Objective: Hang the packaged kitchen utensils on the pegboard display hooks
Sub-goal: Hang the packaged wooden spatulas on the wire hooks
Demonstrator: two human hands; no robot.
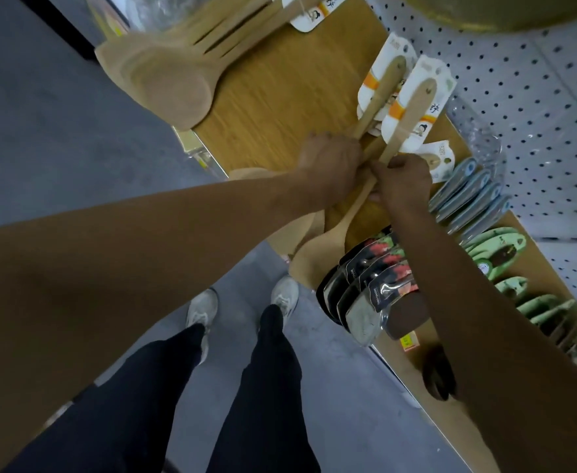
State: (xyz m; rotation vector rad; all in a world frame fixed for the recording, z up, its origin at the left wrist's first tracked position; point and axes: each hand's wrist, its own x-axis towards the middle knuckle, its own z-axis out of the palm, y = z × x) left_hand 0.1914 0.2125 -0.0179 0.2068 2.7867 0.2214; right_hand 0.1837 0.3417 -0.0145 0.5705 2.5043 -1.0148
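Observation:
Two wooden spatulas with white and orange header cards hang side by side in front of the white pegboard [536, 97]. My left hand [331, 162] grips the handle of the left wooden spatula [380, 93]. My right hand [404, 180] grips the handle of the right wooden spatula [413, 110]; its broad blade [317, 254] hangs below my hands. The hooks themselves are hidden behind the cards.
More wooden spoons [164, 80] hang at the upper left. Black-carded metal spatulas [369, 288], grey-blue utensils [471, 196] and green utensils [498, 250] hang to the right. A wooden shelf board [280, 97] lies behind. Grey floor and my shoes [201, 312] are below.

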